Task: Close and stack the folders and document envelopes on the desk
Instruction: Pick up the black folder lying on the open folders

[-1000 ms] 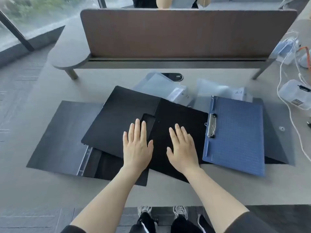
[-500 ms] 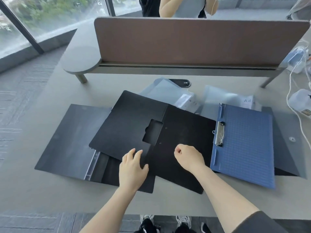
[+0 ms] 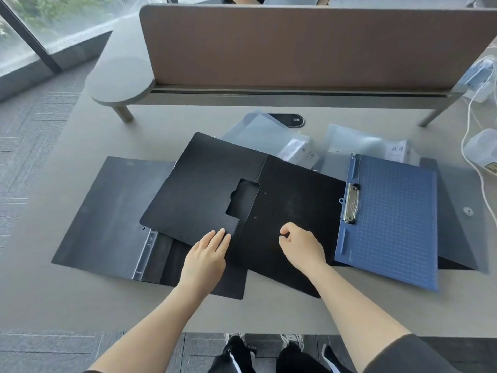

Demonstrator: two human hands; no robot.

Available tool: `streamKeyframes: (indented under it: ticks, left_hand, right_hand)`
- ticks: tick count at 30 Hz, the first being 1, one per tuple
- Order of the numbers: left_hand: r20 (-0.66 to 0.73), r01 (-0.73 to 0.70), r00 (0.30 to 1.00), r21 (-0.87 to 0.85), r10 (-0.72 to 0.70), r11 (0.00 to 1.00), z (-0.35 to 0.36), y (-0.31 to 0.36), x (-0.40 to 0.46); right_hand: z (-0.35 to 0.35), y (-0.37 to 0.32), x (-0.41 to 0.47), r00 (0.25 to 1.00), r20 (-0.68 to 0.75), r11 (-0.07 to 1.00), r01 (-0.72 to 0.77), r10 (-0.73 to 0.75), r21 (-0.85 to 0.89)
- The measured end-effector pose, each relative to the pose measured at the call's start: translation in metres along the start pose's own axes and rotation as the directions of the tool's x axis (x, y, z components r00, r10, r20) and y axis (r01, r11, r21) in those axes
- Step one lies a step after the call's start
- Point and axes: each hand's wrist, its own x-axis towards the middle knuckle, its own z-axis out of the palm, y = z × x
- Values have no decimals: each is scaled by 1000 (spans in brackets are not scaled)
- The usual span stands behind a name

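Lying open and flat at the middle of the bench (image 3: 80,305), a matte black folder (image 3: 293,211) with a notched inner pocket on its left leaf waits to be shut, a person's two hands over its near edge. The left hand (image 3: 207,257) rests with straight fingers on the left leaf beside the spine, holding nothing; the right hand (image 3: 301,246) sits on the right leaf with its fingers curled under, and whether that grip has pinched anything cannot be told. Closing it well likely means lifting one leaf by its outer edge, swinging it over the spine while the other hand pins the opposite leaf, then squaring the corners before stacking. The folder overlaps a second open black folder (image 3: 107,211) with a grey spine strip to its left, and its right edge is tucked against a blue clip folder (image 3: 392,219) whose metal clamp shows on the left side. Behind them lie two translucent document envelopes (image 3: 263,133), papers marked "20" and "A4" visible inside, and a grey snap envelope (image 3: 457,211) under the blue one. A brown divider panel (image 3: 295,47) closes off the far side, white cables (image 3: 473,109) trailing at right.
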Motion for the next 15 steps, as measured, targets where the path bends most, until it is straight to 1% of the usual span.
streamKeyframes:
  ticks: [4,9,12,15]
  left_hand:
    - [-139,-57,989,-46,51,997,-6,-4,-3]
    - [-281,-78,958,-85,51,993,-22,-2,4]
    - [-361,-75,932,-113,29,991,-35,3,11]
    - [-395,-30,918,-172,-41,985,-52,11,17]
  right_hand:
    - [2,13,-5,983,-147,993,-103,112,66]
    - [-6,21,-5,946,-249,976,-182,206,116]
    - [-17,20,-4,929,-260,961,-232,265,150]
    - [-26,20,-6,905,-216,921,-321,367,223]
